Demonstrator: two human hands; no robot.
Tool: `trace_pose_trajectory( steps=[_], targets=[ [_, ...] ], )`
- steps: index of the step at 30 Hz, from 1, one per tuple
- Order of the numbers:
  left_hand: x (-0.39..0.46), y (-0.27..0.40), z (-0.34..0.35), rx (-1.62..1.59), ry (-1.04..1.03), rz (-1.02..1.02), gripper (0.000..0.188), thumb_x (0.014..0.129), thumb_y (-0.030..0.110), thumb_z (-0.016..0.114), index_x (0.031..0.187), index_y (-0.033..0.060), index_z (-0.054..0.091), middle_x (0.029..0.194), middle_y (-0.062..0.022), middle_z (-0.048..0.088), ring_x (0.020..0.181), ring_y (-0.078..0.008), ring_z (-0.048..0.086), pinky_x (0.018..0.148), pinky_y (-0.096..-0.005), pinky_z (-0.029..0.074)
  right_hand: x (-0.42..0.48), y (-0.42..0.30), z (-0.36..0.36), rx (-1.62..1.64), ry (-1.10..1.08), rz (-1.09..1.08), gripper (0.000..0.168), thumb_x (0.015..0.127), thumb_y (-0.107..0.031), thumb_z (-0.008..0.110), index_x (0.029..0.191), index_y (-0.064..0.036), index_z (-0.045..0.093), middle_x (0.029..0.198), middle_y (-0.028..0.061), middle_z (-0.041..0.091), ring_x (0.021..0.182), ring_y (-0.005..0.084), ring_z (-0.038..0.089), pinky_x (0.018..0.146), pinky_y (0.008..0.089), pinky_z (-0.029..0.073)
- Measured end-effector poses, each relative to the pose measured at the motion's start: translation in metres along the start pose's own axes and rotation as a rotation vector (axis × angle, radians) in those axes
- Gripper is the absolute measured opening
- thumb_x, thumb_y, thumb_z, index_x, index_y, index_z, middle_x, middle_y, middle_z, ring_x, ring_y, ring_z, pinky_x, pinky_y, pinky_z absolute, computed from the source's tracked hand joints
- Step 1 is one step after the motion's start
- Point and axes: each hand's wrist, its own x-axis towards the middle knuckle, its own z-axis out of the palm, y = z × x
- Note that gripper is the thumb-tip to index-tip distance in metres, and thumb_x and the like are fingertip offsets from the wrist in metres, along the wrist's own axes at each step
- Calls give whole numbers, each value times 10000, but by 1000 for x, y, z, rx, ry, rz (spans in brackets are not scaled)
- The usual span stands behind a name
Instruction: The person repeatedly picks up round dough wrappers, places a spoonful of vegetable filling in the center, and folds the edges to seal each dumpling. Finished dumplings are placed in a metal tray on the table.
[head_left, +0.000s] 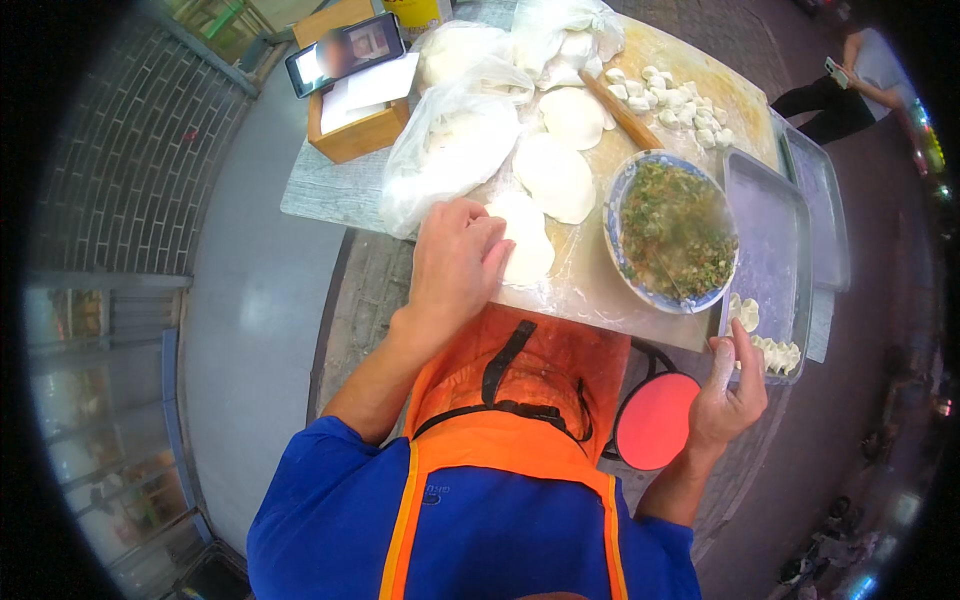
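Note:
My left hand (466, 251) rests at the left edge of a thin, pale dough wrapper (525, 244), fingers bent; whether it pinches the dough I cannot tell. Stacked wrappers (555, 178) lie just beyond it. My right hand (731, 382) is beside the near corner of a metal tray (765, 217), its thumb and forefinger close together on what looks like a thin stick (694, 316) that leads into the filling. Chopped green filling (667, 225) fills a blue-and-white bowl (611, 232). Pleated dumplings (778, 355) line the tray's near end.
A wooden rolling pin (621, 112) lies beyond the bowl, near small dough pieces (675, 101). Plastic bags (454, 142) of dough cover the table's left part, beside a wooden box (360, 135) with a phone (345, 54) on it. A red round stool (656, 420) stands below. Another person (874, 75) is at far right.

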Motion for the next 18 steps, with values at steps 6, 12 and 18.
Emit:
trace_pose_trajectory(
  steps=[6,12,18],
  targets=[
    [-1,5,2,3,6,-45,213,857,134,815,1034,35,749,1094,-140,677,1032,-354,626,906,-438,518,-3,-10,0,45,59,-52,286,932,114,692,1212,88,743,896,151,748,811,252,696,754,342,555],
    [6,4,4,-72,-49,-147,154,874,138,784,945,28,703,1029,-141,659,979,-346,623,866,-444,512,-8,-18,1,82,15,-19,298,900,132,695,1191,89,744,898,163,752,840,267,694,802,362,560],
    [8,7,4,-65,2,-11,161,892,124,766,978,23,676,974,-139,642,914,-335,618,828,-431,508,-9,-18,3,90,-11,-18,312,887,134,703,1192,81,743,926,162,753,866,278,696,828,364,557]
  ],
)
